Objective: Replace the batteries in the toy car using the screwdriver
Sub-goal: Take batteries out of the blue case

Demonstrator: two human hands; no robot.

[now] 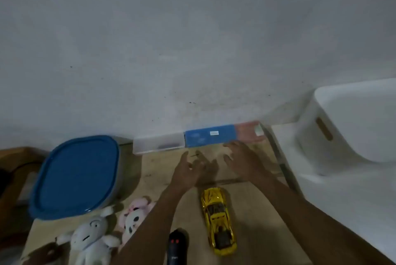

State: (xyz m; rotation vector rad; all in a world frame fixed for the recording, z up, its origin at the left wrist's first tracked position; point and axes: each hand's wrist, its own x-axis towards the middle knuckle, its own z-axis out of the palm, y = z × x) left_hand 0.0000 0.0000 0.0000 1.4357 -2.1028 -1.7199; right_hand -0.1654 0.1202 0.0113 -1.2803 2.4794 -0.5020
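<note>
A shiny yellow toy car [219, 220] lies on the wooden tabletop [158, 164] between my forearms, nose pointing away from me. Both arms stretch forward past it. My left hand [186, 168] hovers over the wood with fingers apart and holds nothing. To its right, my right hand [243, 157] is spread too, its fingertips close to a blue box [211, 135] that stands against the wall. A translucent white box [158, 145] sits to the left of the blue one and a reddish box [249, 130] to the right. No screwdriver or batteries can be made out.
A container with a blue lid [77, 175] fills the left side. Two plush toys, white [92, 238] and pink [134, 215], lie at the front left. A black remote control [176, 247] sits under my left forearm. A white storage bin [351, 127] stands at the right.
</note>
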